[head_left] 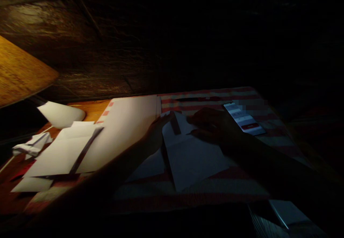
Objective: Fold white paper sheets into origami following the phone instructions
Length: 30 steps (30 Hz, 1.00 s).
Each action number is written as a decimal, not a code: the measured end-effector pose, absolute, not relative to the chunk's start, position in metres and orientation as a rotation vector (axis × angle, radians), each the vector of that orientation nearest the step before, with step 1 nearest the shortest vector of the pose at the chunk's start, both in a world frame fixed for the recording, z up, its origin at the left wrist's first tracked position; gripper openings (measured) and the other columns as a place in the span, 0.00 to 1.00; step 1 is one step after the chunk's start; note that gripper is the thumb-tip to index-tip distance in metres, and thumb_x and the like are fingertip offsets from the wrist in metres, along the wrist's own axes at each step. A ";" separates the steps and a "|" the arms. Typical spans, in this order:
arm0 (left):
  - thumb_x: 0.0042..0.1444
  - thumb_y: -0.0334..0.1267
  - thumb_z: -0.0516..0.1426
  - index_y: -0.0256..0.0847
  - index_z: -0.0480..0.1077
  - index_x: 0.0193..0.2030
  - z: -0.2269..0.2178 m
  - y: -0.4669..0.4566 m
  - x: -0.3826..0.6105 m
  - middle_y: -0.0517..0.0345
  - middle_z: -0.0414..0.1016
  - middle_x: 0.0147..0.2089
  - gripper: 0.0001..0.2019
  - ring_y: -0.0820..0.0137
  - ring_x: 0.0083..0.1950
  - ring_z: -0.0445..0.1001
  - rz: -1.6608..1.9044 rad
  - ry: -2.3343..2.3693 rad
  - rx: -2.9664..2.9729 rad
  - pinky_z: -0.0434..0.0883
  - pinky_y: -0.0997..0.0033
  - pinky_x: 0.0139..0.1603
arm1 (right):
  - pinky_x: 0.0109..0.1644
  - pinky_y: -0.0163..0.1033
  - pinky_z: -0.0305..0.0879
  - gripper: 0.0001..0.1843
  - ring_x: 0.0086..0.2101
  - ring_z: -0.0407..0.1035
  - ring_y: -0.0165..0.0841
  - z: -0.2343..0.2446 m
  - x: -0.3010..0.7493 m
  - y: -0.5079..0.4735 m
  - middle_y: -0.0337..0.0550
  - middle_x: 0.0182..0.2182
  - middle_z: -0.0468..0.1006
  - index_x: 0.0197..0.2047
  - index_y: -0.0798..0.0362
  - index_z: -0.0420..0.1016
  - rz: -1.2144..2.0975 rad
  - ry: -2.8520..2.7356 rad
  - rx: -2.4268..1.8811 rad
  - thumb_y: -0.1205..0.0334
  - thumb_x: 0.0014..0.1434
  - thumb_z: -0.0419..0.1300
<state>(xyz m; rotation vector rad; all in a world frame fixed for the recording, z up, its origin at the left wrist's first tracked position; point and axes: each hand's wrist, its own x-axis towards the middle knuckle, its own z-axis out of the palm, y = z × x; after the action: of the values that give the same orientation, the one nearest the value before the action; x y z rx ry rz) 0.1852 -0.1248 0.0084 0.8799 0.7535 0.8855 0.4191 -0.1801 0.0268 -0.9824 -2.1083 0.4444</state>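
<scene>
The scene is very dark. A white sheet of paper (193, 155) lies partly folded on a red-and-white striped cloth (209, 98). My left hand (156, 132) rests on the sheet's left edge, fingers reaching toward the folded top. My right hand (212, 123) presses flat on the folded upper corner of the same sheet. Both hands show only as dark shapes, so their fingers are hard to make out.
A lit phone (244, 119) lies on the cloth right of my right hand. More white sheets (88, 141) are stacked at the left, with a folded paper piece (61, 114) and a crumpled one (33, 144) beyond. A wooden board (18, 73) is at far left.
</scene>
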 end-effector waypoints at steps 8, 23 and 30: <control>0.52 0.44 0.68 0.39 0.80 0.40 0.021 -0.128 0.186 0.53 0.82 0.31 0.12 0.54 0.45 0.83 0.814 0.717 0.862 0.78 0.57 0.45 | 0.50 0.44 0.74 0.24 0.48 0.76 0.41 0.030 0.412 -0.186 0.49 0.51 0.80 0.58 0.48 0.76 0.477 -2.087 -1.026 0.54 0.60 0.72; 0.49 0.41 0.68 0.44 0.80 0.41 0.001 -0.121 0.182 0.56 0.85 0.38 0.12 0.50 0.50 0.82 0.876 0.734 0.933 0.79 0.47 0.50 | 0.51 0.47 0.73 0.25 0.49 0.73 0.41 0.021 0.413 -0.182 0.50 0.50 0.76 0.60 0.48 0.75 0.543 -2.131 -0.896 0.51 0.63 0.69; 0.53 0.43 0.65 0.46 0.79 0.42 0.004 -0.121 0.181 0.56 0.85 0.41 0.10 0.47 0.58 0.79 0.871 0.695 1.068 0.78 0.40 0.54 | 0.48 0.44 0.72 0.15 0.44 0.73 0.36 0.015 0.412 -0.179 0.49 0.46 0.76 0.57 0.52 0.77 0.485 -2.083 -0.829 0.60 0.69 0.62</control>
<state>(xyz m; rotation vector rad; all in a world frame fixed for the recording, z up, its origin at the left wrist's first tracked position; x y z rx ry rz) 0.1811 -0.1209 0.0040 1.0684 0.6952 0.8708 0.4118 -0.1793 0.0149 -0.8288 -2.0832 0.4851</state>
